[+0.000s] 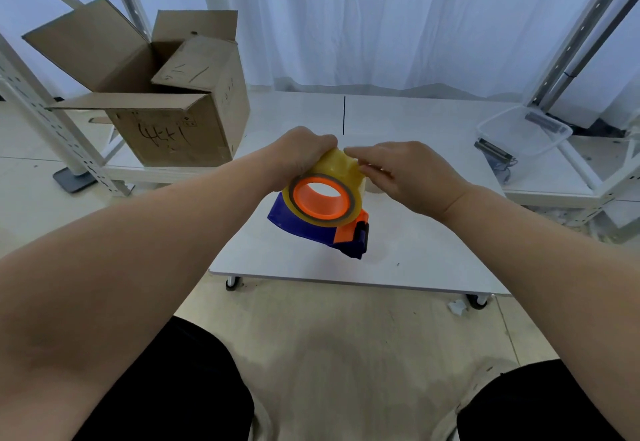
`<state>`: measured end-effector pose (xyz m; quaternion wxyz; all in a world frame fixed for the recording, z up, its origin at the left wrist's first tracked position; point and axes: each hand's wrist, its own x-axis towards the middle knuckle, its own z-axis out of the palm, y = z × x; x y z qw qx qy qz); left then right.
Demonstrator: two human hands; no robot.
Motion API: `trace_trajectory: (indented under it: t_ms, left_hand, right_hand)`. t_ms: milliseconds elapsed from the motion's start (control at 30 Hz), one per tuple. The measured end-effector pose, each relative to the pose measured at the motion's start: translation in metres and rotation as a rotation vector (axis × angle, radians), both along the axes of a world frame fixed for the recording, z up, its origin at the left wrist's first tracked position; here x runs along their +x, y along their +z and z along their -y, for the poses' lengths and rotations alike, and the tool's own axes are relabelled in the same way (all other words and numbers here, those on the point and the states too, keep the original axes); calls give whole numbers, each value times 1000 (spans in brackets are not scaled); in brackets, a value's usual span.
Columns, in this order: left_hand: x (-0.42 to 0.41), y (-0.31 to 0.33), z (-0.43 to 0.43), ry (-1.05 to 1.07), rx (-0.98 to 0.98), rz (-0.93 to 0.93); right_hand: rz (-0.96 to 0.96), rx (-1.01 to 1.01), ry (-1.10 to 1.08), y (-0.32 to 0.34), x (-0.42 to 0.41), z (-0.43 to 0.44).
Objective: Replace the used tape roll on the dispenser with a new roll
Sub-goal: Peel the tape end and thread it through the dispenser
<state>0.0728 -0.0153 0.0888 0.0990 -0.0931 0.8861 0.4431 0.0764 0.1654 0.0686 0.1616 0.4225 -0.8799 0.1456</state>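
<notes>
A blue and orange tape dispenser (304,222) hangs in the air above the low white table (415,250). A yellowish roll of tape (341,167) sits on its orange hub (320,197). My left hand (298,153) grips the dispenser and roll from the far left side. My right hand (412,174) reaches in from the right, and its fingertips pinch at the roll's outer face near the top. The far side of the roll is hidden by both hands.
An open cardboard box (173,105) stands at the table's back left. A clear plastic bin (523,131) with small metal parts sits at the back right. White metal shelf posts (52,122) flank both sides. My knees are at the bottom edge.
</notes>
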Motion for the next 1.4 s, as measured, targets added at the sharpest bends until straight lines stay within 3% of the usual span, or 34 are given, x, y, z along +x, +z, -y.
trace_trajectory:
  t_ms: [300, 733, 900, 1067, 1233, 1400]
  left_hand:
    - [1, -2, -3, -15, -83, 15]
    - [3, -4, -4, -72, -50, 47]
    - [0, -6, -2, -26, -2, 66]
    - [-1, -5, 0, -11, -31, 50]
    - [1, -5, 4, -28, -47, 69]
    - [2, -4, 2, -40, -74, 62]
  right_hand:
    - [-111, 123, -43, -1, -2, 3]
    - [-325, 122, -10, -3, 1, 8]
    - [-224, 44, -49, -6, 2, 5]
    - [246, -120, -129, 1, 3, 0]
    - [207, 47, -89, 2, 6, 1]
    - [105, 47, -88, 3, 3, 4]
